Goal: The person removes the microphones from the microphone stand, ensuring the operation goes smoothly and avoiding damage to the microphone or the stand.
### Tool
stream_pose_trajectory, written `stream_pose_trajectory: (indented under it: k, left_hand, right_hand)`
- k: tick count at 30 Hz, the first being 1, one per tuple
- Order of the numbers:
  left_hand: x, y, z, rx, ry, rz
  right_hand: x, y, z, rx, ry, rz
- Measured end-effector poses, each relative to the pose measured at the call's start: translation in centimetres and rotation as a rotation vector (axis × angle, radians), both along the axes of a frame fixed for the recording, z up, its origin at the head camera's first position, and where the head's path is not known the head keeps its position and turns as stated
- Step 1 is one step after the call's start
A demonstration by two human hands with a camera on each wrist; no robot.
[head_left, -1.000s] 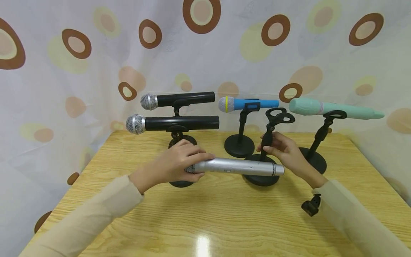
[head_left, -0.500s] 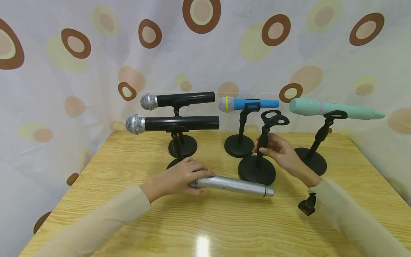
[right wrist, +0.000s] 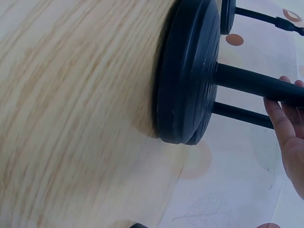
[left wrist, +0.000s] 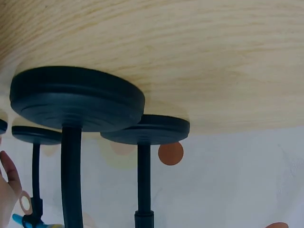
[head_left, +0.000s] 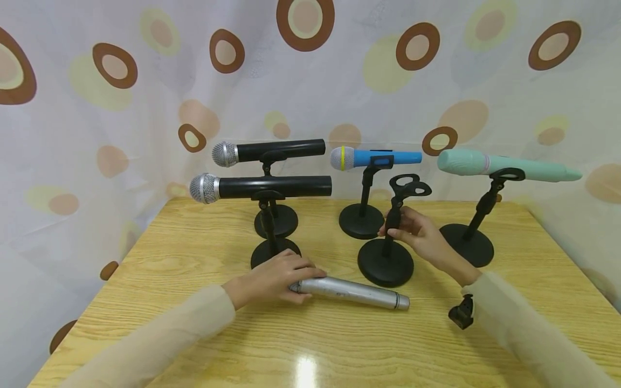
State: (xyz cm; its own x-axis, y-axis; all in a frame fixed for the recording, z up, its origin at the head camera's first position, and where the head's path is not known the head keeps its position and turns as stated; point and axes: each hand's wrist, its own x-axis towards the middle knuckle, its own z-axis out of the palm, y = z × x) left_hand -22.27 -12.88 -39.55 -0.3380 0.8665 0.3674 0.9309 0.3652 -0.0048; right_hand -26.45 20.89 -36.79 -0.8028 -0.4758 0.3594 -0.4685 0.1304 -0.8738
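My left hand (head_left: pixel 281 277) grips a silver microphone (head_left: pixel 356 292) by its head end, the mesh mostly covered by the fingers. The microphone slants, its tail toward the right; whether it touches the table I cannot tell. In the head view my right hand (head_left: pixel 424 240) holds the pole of a black desktop microphone stand (head_left: pixel 386 264), whose clip (head_left: pixel 409 186) on top bears no microphone. The right wrist view shows the fingers around that pole (right wrist: pixel 256 85), above the round base (right wrist: pixel 187 71).
Two black microphones (head_left: pixel 276 187) with silver heads lie on stands at the left. Behind the middle stands a blue microphone (head_left: pixel 388 157) on its stand, and a mint-green microphone (head_left: pixel 524 167) on another at the right. A patterned cloth (head_left: pixel 310 86) hangs behind the wooden table (head_left: pixel 242 345).
The silver microphone came down and nearer to me in my left hand, clear of the stand's base. My right hand shifted the stand slightly leftward and toward me.
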Motion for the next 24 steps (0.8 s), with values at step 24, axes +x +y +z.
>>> stream_pose_trajectory:
  k: [24]
  left_hand:
    - [0.0, 0.0, -1.5, -0.112, -0.108, 0.054]
  right_hand:
    - [0.2, -0.1, -0.2, 0.007, 0.028, 0.004]
